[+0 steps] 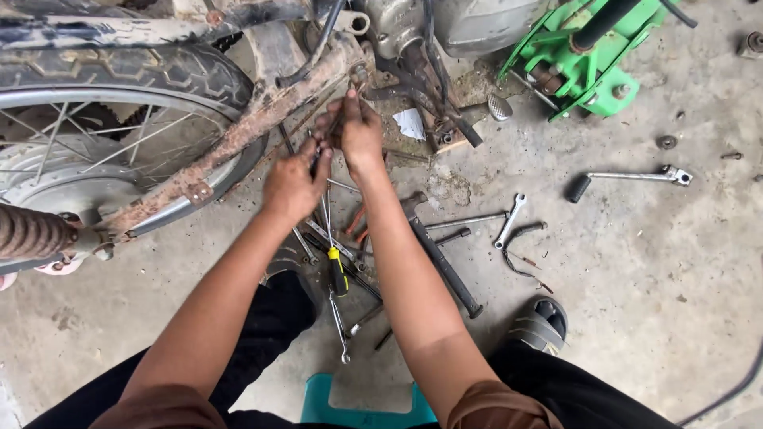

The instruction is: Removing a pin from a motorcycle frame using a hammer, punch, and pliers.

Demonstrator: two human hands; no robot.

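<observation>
**Both hands at the rusty motorcycle frame**

The left hand (292,184) and right hand (355,131) meet at the rusty swing arm (238,135) of a motorcycle, fingers curled around a small metal part (359,77) that is too tiny to make out. Left of the hands stands the rear wheel (103,119). Below them, on the concrete floor (652,278), lie a yellow-handled screwdriver (338,268), a wrench (509,220) and a long black bar (445,266). Far to the right rests a ratchet handle (628,178).
</observation>
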